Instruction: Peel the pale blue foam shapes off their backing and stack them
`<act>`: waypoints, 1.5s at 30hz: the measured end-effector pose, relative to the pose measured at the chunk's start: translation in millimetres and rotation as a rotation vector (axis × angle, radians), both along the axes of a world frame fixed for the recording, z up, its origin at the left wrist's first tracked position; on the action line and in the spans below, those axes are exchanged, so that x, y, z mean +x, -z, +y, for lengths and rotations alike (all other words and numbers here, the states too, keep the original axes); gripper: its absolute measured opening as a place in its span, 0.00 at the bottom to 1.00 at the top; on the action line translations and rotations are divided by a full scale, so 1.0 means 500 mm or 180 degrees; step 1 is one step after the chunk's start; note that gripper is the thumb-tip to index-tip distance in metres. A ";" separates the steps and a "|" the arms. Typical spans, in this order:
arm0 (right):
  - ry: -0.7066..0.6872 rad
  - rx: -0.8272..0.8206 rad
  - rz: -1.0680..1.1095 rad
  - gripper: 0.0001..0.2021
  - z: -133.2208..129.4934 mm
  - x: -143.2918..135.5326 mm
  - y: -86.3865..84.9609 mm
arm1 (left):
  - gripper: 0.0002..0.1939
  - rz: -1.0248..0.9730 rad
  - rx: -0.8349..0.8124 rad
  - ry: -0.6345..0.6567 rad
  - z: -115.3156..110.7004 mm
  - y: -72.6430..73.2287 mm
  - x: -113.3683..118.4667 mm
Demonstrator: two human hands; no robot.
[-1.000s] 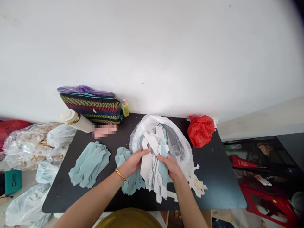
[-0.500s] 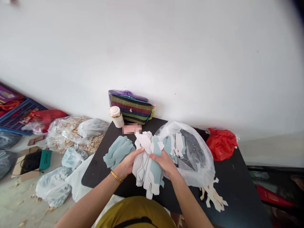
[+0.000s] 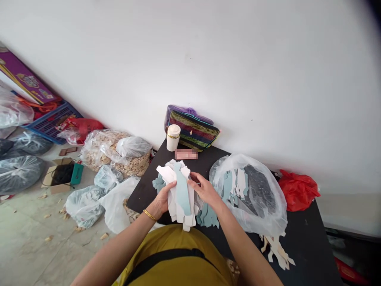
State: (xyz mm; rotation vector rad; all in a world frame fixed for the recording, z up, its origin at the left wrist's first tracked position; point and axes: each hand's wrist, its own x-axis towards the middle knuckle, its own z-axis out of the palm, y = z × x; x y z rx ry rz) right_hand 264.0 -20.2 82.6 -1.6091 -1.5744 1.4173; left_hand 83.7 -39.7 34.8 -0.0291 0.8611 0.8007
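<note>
A stack of flat, wavy-edged cut pieces (image 3: 178, 194), mostly white with a pale blue one on top, is held up between my hands near the table's front edge. My left hand (image 3: 163, 199) grips its left side, thumb on the face. At the right edge, my right hand (image 3: 206, 191) has its thumb and fingers closed on the pieces. Pale blue pieces (image 3: 159, 182) show partly behind the stack at left. More blue pieces (image 3: 208, 217) lie below my right hand. An open clear plastic bag (image 3: 268, 206) holds blue and white pieces (image 3: 237, 183).
A white cup (image 3: 173, 139) and a striped pouch (image 3: 193, 129) stand at the back of the black table (image 3: 309, 246). A red plastic bag (image 3: 298, 190) sits at right; pale scraps (image 3: 278, 252) lie in front. Filled bags (image 3: 119, 153) and a blue crate (image 3: 53, 123) crowd the floor at left.
The view has swung left. My hands have brought the stack closer to my body, and a blue piece now lies over its middle. Blue pieces now show below my right hand.
</note>
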 end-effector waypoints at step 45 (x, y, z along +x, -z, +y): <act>0.1579 -0.0622 0.0725 0.18 -0.033 -0.055 0.212 | 0.14 0.0495 -0.0030 -0.1079 -0.023 0.017 -0.235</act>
